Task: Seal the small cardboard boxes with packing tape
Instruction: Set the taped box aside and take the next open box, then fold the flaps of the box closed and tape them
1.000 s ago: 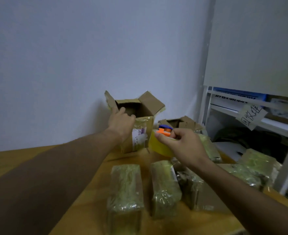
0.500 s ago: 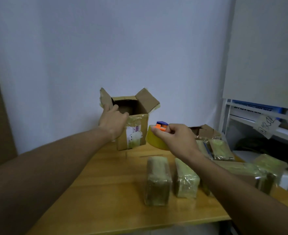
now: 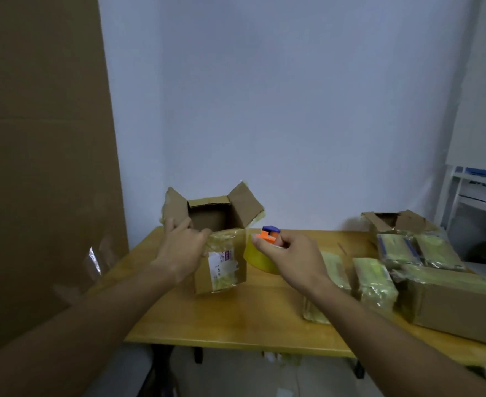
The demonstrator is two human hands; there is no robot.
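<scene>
Fingers (image 3: 178,229) of my left hand (image 3: 180,253) curl over the near left rim of the open box (image 3: 221,253), gripping it at centre frame; its flaps stand up. Just right, my right hand (image 3: 290,260) pinches the yellow tape roll (image 3: 257,257) with its orange and blue cutter (image 3: 269,233), close beside the box. Wrapped packages (image 3: 375,282) and another box (image 3: 459,303) lie on the table (image 3: 236,319) at lower right.
</scene>
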